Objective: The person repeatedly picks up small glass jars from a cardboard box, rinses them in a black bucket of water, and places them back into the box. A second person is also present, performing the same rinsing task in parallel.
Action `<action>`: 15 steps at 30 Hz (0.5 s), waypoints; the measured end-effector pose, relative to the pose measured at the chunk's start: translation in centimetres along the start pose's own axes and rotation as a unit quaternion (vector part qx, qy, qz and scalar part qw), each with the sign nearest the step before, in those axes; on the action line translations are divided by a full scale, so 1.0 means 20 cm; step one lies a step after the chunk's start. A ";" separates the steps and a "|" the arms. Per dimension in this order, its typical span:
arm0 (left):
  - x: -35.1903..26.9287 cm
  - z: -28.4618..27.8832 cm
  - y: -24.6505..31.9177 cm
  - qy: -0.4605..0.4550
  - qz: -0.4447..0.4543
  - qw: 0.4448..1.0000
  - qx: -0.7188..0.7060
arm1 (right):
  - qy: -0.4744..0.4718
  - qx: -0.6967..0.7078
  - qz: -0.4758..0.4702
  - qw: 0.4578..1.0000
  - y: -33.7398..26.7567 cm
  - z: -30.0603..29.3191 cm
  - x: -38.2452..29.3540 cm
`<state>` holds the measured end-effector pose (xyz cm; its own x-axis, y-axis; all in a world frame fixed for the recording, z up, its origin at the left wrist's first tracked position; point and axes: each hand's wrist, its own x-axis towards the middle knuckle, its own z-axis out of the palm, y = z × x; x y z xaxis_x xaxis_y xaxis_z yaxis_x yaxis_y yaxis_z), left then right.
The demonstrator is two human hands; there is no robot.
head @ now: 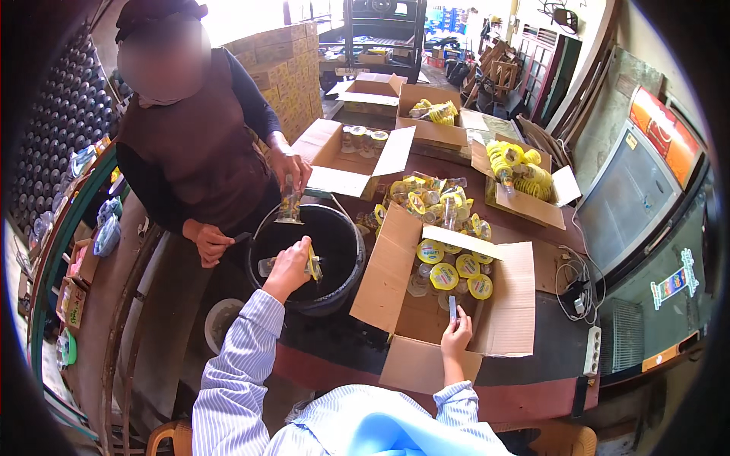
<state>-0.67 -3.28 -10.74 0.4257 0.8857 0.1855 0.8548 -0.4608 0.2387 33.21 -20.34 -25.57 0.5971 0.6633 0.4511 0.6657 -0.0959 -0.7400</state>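
My left hand [290, 268] grips a clear plastic cup [266, 267] with a yellow lid, tipped on its side over a black bucket [355, 279]. In my right hand [458, 333] is a small flat grey blade-like tool [452, 308], pointing away from me. That hand is above the near side of an open cardboard box [507, 302]. Upright cups with yellow printed lids [444, 276] stand inside the box. Across the bucket, a co-worker's hand [290, 165] holds another clear cup [290, 205]. The co-worker's other hand [210, 242] has a dark flat tool.
Several yellow-lidded cups lie heaped [425, 196] behind my box. More open boxes stand farther back, one holding stacked yellow cups [527, 171]. A power strip [593, 350] and cables lie at the right. A pale bucket [222, 325] stands below the table's left side.
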 end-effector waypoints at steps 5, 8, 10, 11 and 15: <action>0.00 -0.01 0.03 -0.053 -0.013 0.994 0.095 | -0.013 -0.002 0.013 1.000 0.00 0.00 0.00; 0.00 -0.01 0.03 -0.069 -0.015 0.986 0.151 | -0.019 0.000 0.016 1.000 0.00 0.00 0.00; 0.00 -0.03 0.03 -0.071 -0.007 0.982 0.174 | -0.020 0.003 0.021 1.000 -0.01 0.01 0.00; 0.01 -0.02 0.02 -0.063 -0.009 0.982 0.177 | -0.022 0.001 0.020 1.000 -0.01 0.01 0.00; 0.04 -0.03 0.02 -0.049 -0.003 0.980 0.195 | -0.023 -0.007 0.014 1.000 0.00 0.00 0.00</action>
<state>-0.16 -2.83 -9.95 0.4298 0.8986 0.0884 0.8980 -0.4151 -0.1459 33.18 -20.31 -25.59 0.5940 0.6936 0.4075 0.6556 -0.1238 -0.7449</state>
